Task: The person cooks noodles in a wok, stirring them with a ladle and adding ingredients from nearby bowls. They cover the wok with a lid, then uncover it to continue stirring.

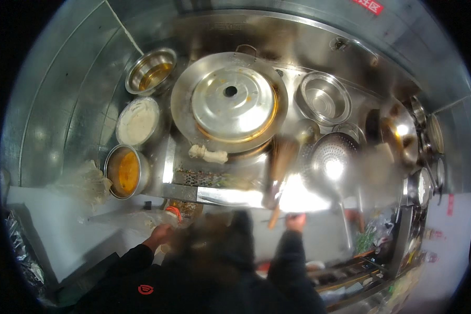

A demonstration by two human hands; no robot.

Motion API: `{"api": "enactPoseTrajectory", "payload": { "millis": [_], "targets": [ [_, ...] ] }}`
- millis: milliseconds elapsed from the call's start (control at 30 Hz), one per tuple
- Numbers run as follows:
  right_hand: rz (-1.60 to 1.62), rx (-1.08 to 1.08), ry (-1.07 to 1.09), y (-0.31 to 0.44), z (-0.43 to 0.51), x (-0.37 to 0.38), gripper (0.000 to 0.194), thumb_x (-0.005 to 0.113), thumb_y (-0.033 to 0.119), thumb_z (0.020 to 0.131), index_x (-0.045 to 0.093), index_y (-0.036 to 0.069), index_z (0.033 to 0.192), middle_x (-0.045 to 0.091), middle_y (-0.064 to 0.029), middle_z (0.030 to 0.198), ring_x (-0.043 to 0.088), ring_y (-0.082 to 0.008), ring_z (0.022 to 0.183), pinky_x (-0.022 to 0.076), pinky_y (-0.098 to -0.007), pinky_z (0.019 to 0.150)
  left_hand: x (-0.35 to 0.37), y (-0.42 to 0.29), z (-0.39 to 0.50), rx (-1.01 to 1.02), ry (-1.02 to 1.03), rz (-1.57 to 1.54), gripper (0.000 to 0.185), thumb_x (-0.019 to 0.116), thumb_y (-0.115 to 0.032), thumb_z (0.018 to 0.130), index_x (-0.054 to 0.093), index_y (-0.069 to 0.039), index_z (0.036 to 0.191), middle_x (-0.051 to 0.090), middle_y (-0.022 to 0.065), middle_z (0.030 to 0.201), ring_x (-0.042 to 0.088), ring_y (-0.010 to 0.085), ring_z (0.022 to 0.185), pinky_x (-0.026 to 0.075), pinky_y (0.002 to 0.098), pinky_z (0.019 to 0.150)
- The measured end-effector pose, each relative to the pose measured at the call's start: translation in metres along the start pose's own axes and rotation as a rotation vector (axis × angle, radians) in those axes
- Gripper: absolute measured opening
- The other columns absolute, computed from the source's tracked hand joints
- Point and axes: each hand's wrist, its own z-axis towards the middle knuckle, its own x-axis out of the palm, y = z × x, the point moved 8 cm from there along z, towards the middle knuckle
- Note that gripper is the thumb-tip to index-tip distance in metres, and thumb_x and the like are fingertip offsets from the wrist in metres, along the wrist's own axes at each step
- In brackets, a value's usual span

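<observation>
My left hand is low at the left, its fingers beside an orange-red band around a clear plastic container or bag. Blur hides whether it grips this. My right hand has its fingers curled at the front edge of the steel stove, near the wooden handle of a bamboo wok brush. A thin dark line runs left from those fingers; I cannot tell if they hold it. Ahead, a dented metal lid with a central hole covers a large wok. A knotted cloth lies before it.
Left of the wok stand a bowl of oil, a bowl of pale paste and a pot of orange liquid. On the right are a steel pot, a perforated skimmer and a second wok. A faucet projects behind.
</observation>
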Motion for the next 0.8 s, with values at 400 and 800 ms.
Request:
{"api": "enactPoseTrajectory", "payload": {
  "millis": [400,800],
  "targets": [
    [0.039,0.416,0.452,0.01,-0.049,-0.008,0.035,0.048,0.037,0.094,0.058,0.004,0.096,0.067,-0.0089,0.091,0.067,-0.0192,0.076,0.0275,-0.0238,0.041,-0.026,-0.086,0.024,0.367,0.23,-0.006,0.029,0.056,-0.024,0.089,0.063,-0.004,0.109,0.067,0.0084,0.089,0.062,0.0149,0.083,0.049,0.0314,0.074],
    [-0.421,0.257,0.58,0.184,-0.018,-0.026,0.037,0.053,0.029,0.092,0.064,-0.003,0.078,0.065,-0.0149,0.067,0.063,-0.0231,0.057,0.049,-0.0332,0.055,0.019,-0.031,0.066,0.285,0.251,-0.107,0.025,0.052,-0.02,0.09,0.062,-0.001,0.103,0.066,0.0091,0.088,0.061,0.0195,0.083,0.048,0.0333,0.074]
  ]
}}
